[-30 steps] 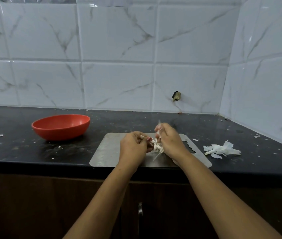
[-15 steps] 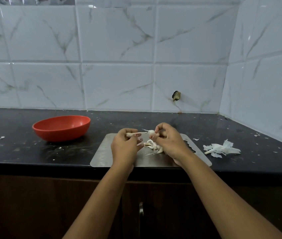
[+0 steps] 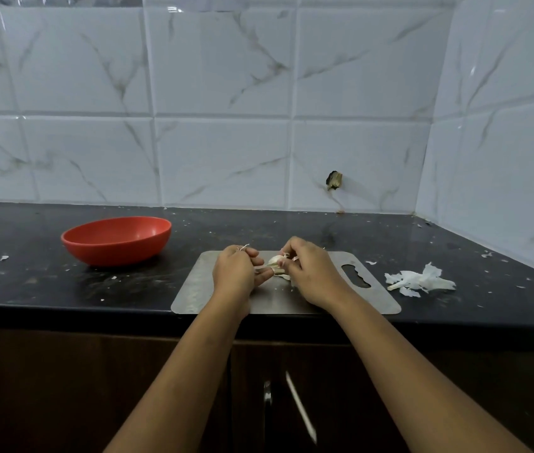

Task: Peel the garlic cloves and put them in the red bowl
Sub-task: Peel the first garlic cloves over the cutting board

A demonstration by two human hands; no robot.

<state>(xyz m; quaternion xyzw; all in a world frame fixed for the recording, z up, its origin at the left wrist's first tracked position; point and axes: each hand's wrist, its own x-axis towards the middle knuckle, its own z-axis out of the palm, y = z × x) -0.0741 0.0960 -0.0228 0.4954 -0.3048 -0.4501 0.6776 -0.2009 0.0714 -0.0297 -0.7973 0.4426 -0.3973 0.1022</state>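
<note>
I think I am in the middle of peeling. My left hand [image 3: 234, 273] and right hand [image 3: 311, 273] both pinch the garlic [image 3: 275, 259] between them, over the steel board [image 3: 291, 302]. The red bowl [image 3: 116, 253], left of my left hand, looks empty, so no clove is in yet. Torn skins [image 3: 419, 279] lie right of my right hand.

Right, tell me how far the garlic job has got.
Done: a pile of peels lies right of the steel board. In hand: left hand and right hand pinch the garlic over the board. Left: no cloves show in the red bowl yet.
</note>
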